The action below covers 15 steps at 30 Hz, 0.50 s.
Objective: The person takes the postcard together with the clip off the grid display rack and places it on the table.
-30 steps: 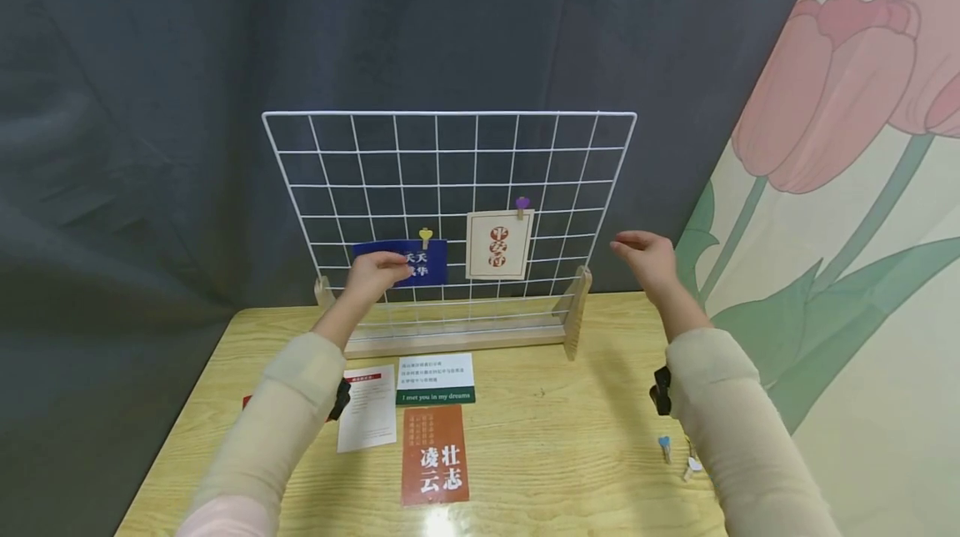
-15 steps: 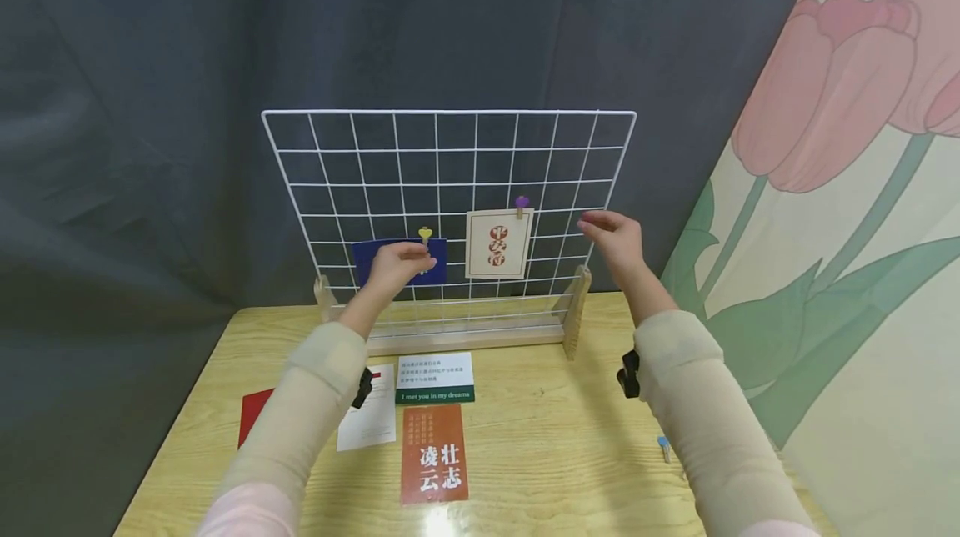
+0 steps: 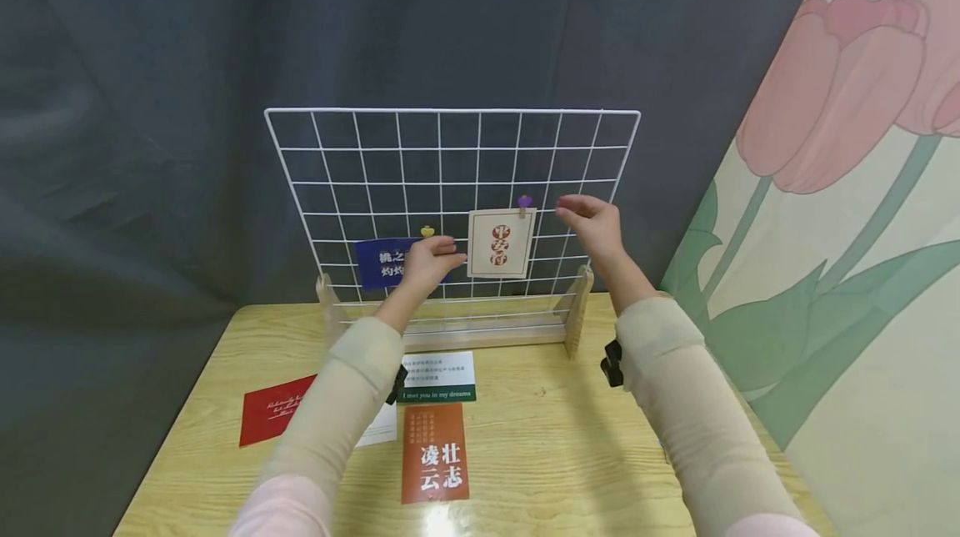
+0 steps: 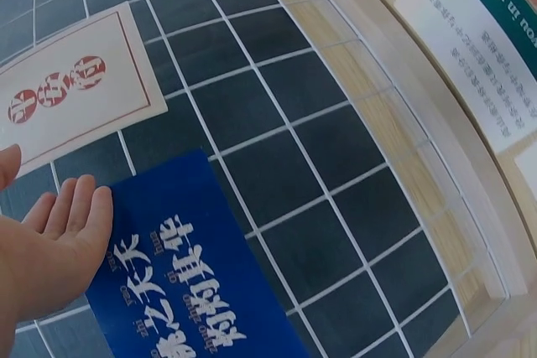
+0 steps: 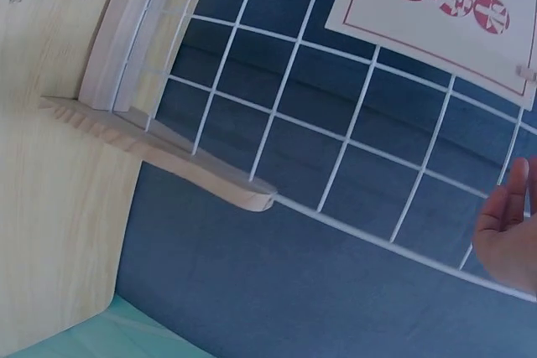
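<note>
A cream card with red round characters point(image 3: 501, 243) hangs on the white wire grid point(image 3: 480, 153), held by a purple heart clip point(image 3: 524, 202). To its left a blue card point(image 4: 189, 282) hangs under a yellow heart clip point(image 3: 427, 231). My left hand point(image 3: 429, 263) is in front of the blue card's right part, fingertips near the cream card's left edge. In the left wrist view its thumb and fingers point(image 4: 80, 207) stand apart with nothing between them. My right hand point(image 3: 594, 224) is raised right of the purple clip, apart from it, fingers loosely bent; I see nothing in it.
Wooden feet point(image 3: 576, 316) hold the grid upright on the wooden table point(image 3: 540, 454). In front lie an orange-red card point(image 3: 435, 454), a white-and-green card point(image 3: 438, 376), a red card point(image 3: 273, 412) and a partly covered white card point(image 3: 381, 427). A dark curtain point(image 3: 450, 20) hangs behind.
My left hand has moved right across the blue card toward the cream card. My right hand has moved left and up, closer to the purple clip. The hanging cards keep their places.
</note>
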Available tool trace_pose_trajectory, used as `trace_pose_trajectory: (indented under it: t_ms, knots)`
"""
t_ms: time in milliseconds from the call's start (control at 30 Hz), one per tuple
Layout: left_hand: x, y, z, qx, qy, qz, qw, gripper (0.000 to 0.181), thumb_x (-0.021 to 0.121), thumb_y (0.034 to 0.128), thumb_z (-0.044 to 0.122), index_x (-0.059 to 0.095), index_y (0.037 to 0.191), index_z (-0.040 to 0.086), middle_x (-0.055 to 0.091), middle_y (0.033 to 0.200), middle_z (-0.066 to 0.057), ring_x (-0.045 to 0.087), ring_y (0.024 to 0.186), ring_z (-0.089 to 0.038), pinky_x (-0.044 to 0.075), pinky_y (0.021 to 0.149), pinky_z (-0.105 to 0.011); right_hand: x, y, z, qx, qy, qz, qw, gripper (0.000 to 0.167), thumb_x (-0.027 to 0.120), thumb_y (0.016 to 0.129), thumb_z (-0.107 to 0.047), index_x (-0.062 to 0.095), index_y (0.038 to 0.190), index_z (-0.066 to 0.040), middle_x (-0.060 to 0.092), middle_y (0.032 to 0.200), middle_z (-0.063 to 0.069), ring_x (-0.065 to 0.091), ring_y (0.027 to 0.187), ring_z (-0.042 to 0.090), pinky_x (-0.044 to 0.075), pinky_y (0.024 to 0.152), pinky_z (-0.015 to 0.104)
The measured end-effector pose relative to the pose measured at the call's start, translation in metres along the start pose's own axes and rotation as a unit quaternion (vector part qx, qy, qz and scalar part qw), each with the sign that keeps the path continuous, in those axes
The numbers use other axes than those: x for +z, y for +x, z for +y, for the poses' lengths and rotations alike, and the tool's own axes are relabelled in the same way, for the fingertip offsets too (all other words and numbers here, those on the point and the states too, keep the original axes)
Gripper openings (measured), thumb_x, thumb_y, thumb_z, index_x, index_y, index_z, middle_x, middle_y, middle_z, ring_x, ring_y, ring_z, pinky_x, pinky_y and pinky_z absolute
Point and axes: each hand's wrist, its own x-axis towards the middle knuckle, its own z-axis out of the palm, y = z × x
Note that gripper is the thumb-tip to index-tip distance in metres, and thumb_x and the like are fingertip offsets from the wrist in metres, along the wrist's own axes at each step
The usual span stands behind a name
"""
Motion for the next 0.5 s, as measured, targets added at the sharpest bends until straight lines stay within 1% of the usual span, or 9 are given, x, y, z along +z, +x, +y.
trace_pose_trajectory:
  t_ms: [33,167,233,267,300,333,400,467,500]
  knots:
    - [0.003,0.008,-0.012,0.007,-0.003,-0.003,1.0,0.042,0.071,0.0712,0.018,0.058,0.107,0.002,0.061,0.098,-0.01,0.056,0.091,-0.018,0.047,0.075,-0.025,0.002,0.0,-0.001,-0.002,0.002,-0.003,1.0,0.029,0.06,0.08,-0.004,0.055,0.105,0.009,0.057,0.102,0.017,0.053,0.082,0.008,0.042,0.076,0.024]
    - [0.018,0.051,-0.08,0.051,-0.01,0.018,0.9985,0.044,0.076,0.0645,0.026,0.061,0.101,0.006,0.063,0.09,-0.003,0.059,0.082,-0.011,0.047,0.064,-0.018,0.008,0.002,-0.003,-0.005,-0.009,-0.017,0.9998,0.029,0.059,0.08,-0.005,0.055,0.106,0.007,0.056,0.106,0.017,0.053,0.085,0.012,0.042,0.078,0.027]
    - [0.021,0.053,-0.074,0.024,0.015,0.012,0.9995,0.042,0.072,0.0698,0.018,0.059,0.107,0.004,0.062,0.097,-0.008,0.058,0.089,-0.017,0.047,0.073,-0.025,0.01,0.002,-0.004,-0.007,-0.02,-0.024,0.9995,0.028,0.059,0.081,-0.005,0.056,0.107,0.006,0.055,0.106,0.017,0.053,0.086,0.014,0.042,0.079,0.028]
    - [0.023,0.056,-0.079,0.035,0.018,0.021,0.999,0.04,0.073,0.069,0.018,0.06,0.105,0.005,0.063,0.095,-0.007,0.058,0.086,-0.016,0.048,0.07,-0.023,0.011,0.002,-0.004,-0.009,-0.026,-0.026,0.9993,0.028,0.059,0.081,-0.006,0.056,0.107,0.005,0.055,0.106,0.017,0.052,0.086,0.015,0.043,0.078,0.028]
    - [0.023,0.057,-0.08,0.044,0.009,0.018,0.9988,0.04,0.073,0.0689,0.018,0.06,0.105,0.005,0.062,0.095,-0.008,0.058,0.085,-0.016,0.048,0.069,-0.023,0.012,0.002,-0.005,-0.012,-0.032,-0.026,0.9991,0.028,0.059,0.081,-0.006,0.056,0.107,0.005,0.055,0.106,0.017,0.052,0.086,0.016,0.043,0.077,0.027]
    - [0.023,0.054,-0.074,0.048,0.008,0.021,0.9986,0.04,0.073,0.0686,0.019,0.06,0.104,0.005,0.063,0.094,-0.007,0.059,0.084,-0.015,0.047,0.068,-0.022,0.013,0.002,-0.006,-0.015,-0.038,-0.025,0.9988,0.028,0.059,0.081,-0.006,0.056,0.107,0.005,0.056,0.106,0.016,0.052,0.085,0.016,0.043,0.076,0.026]
    - [0.021,0.041,-0.05,0.022,0.013,0.013,0.9996,0.04,0.072,0.07,0.019,0.06,0.106,0.005,0.062,0.098,-0.007,0.058,0.088,-0.016,0.047,0.072,-0.025,0.015,0.001,-0.008,-0.02,-0.052,-0.02,0.9982,0.026,0.058,0.081,-0.006,0.057,0.105,0.004,0.056,0.105,0.016,0.051,0.083,0.016,0.043,0.071,0.024]
    - [0.019,0.031,-0.038,0.018,0.002,0.011,0.9998,0.042,0.074,0.0682,0.023,0.061,0.104,0.006,0.062,0.096,-0.006,0.058,0.086,-0.015,0.047,0.07,-0.023,0.017,0.0,-0.009,-0.027,-0.069,-0.017,0.9971,0.025,0.058,0.081,-0.006,0.058,0.105,0.004,0.057,0.105,0.015,0.05,0.082,0.017,0.042,0.068,0.024]
    - [0.017,0.021,-0.022,-0.001,0.007,0.009,0.9999,0.041,0.072,0.0701,0.02,0.06,0.105,0.004,0.061,0.099,-0.008,0.057,0.09,-0.017,0.046,0.074,-0.025,0.017,0.0,-0.01,-0.031,-0.078,-0.018,0.9963,0.025,0.058,0.081,-0.007,0.058,0.105,0.003,0.057,0.104,0.015,0.05,0.083,0.018,0.042,0.068,0.023]
